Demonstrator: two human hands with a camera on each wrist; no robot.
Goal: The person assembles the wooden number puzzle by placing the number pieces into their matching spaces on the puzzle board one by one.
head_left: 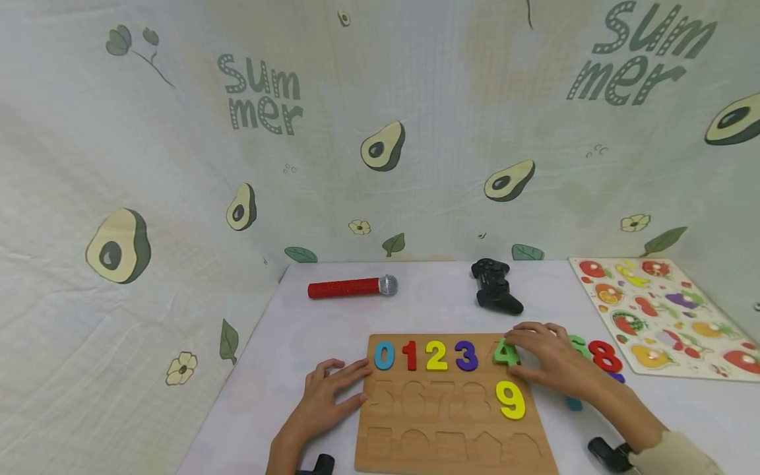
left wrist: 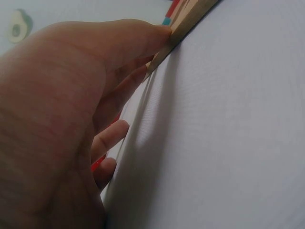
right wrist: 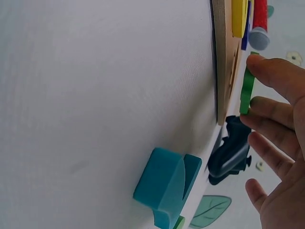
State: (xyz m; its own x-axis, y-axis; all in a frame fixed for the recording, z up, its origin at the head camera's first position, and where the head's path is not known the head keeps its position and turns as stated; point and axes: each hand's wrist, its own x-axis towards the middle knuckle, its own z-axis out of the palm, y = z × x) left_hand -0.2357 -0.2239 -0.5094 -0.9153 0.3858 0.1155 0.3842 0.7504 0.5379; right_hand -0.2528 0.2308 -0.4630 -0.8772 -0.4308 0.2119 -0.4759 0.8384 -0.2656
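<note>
The step in hand seemed to be the seating of the green 4 [head_left: 506, 359] in the top row of the wooden board [head_left: 427, 422], right of the purple 3 [head_left: 472, 357]. The right hand [head_left: 552, 361] pinched this piece between thumb and fingertips; whether it touched the board, I could not tell. The left hand [head_left: 322, 397], its fingers apart, rested at the board's left edge. The next move probably called for a small turn, then a downward press.
</note>
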